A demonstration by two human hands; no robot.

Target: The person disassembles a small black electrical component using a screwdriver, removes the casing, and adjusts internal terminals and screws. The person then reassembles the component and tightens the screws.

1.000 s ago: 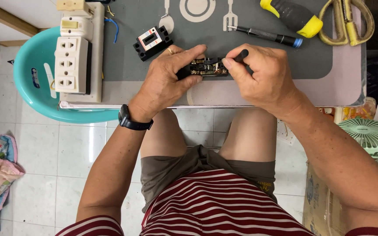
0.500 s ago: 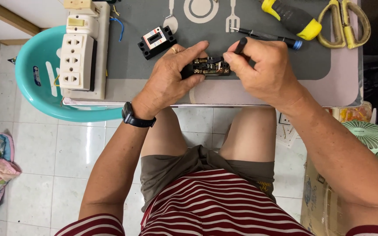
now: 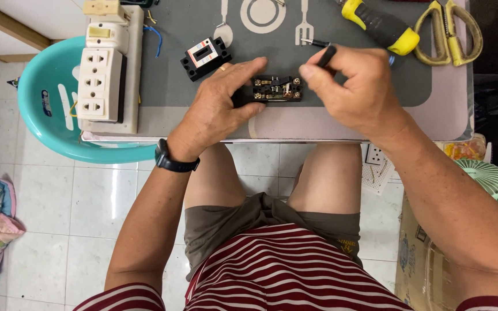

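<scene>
Two black electrical parts point(image 3: 276, 89) point(image 3: 205, 57) — one socket board point(image 3: 106, 72), one scissors point(image 3: 451, 31), one screwdriver point(image 3: 379, 24), one basin point(image 3: 47, 132).

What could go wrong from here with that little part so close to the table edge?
The black electrical part sits near the table's front edge, held only by left hand fingertips; a push from the thin tool in the right hand might tip it off. A slip could also jab the left fingers.
</scene>
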